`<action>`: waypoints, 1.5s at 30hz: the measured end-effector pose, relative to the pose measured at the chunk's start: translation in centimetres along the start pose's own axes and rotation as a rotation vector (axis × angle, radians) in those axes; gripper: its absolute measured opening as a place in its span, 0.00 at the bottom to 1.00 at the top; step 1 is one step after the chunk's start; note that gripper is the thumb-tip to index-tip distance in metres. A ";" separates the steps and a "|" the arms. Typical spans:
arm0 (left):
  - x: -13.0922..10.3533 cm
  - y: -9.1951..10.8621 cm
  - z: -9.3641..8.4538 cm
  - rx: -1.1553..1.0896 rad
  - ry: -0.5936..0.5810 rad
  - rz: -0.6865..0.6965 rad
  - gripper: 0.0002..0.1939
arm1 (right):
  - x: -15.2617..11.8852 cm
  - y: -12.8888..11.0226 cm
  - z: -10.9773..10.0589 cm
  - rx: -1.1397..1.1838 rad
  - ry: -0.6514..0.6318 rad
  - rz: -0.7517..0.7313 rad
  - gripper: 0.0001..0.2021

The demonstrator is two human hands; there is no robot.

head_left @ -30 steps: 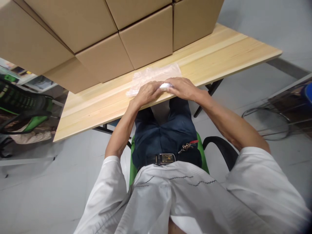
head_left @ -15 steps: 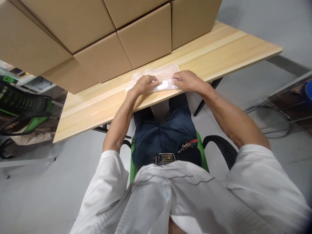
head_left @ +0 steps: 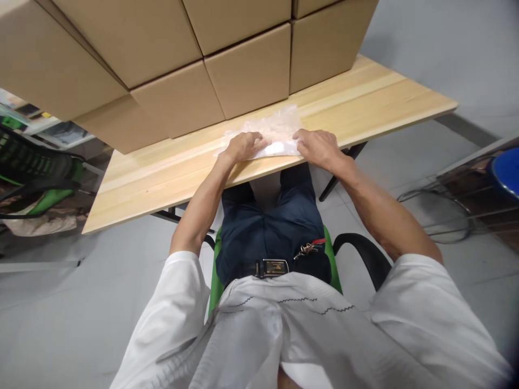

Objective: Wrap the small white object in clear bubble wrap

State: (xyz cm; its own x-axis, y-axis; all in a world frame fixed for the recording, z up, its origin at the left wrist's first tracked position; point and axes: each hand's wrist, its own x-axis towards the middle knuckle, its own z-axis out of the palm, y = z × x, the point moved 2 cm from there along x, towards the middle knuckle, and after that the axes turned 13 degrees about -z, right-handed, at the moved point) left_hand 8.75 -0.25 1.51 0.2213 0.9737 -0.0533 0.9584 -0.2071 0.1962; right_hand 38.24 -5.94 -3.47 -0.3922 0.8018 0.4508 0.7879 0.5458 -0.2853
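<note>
A thin, translucent, wrinkled plastic sheet point(head_left: 281, 121) lies near the front edge of the wooden table. Along its near side is a shiny white strip point(head_left: 279, 148); I cannot tell whether this is a fold or a separate thing inside. My left hand point(head_left: 244, 145) presses on the left part of the sheet, with its fingers curled and closed at the edge. At the right end, my right hand point(head_left: 318, 145) grips the sheet's near corner between thumb and bent fingers. The fingertips of both hands are partly hidden.
Stacked cardboard boxes point(head_left: 247, 75) stand along the back of the table point(head_left: 385, 102), just behind the sheet. A green and black chair point(head_left: 44, 167) is at the left. At the right are a blue round object point(head_left: 506, 168) and a coiled cable point(head_left: 438, 216) near the floor.
My hands have moved slightly farther apart, the right one outward. More of the sheet shows spread behind the white strip. The whole view has shifted a little.
</note>
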 end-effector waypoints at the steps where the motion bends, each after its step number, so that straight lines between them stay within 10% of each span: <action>1: 0.0 0.1 0.0 0.010 -0.003 -0.013 0.29 | -0.2 -0.2 -0.3 -0.024 0.025 -0.015 0.26; 11: -0.2 0.7 0.5 0.047 0.020 -0.047 0.26 | 0.3 -6.6 1.1 0.002 -0.050 -0.408 0.28; 23: -1.6 0.6 0.3 0.066 0.084 -0.066 0.27 | 1.4 -5.8 2.0 0.004 -0.057 -0.419 0.21; 40: -6.2 -10.6 -4.7 0.173 0.216 -0.414 0.32 | 2.5 -6.1 2.3 0.041 -0.081 -0.379 0.21; 45: -7.2 -6.5 -1.7 -0.026 0.274 -0.031 0.34 | 2.8 -5.0 2.3 0.078 -0.066 -0.398 0.21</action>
State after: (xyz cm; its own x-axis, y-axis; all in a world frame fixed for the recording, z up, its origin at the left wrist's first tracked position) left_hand 0.61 -5.75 2.33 0.1318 0.9695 0.2068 0.9582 -0.1780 0.2239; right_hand 32.14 -5.85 -2.72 -0.6907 0.5370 0.4843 0.5313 0.8312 -0.1640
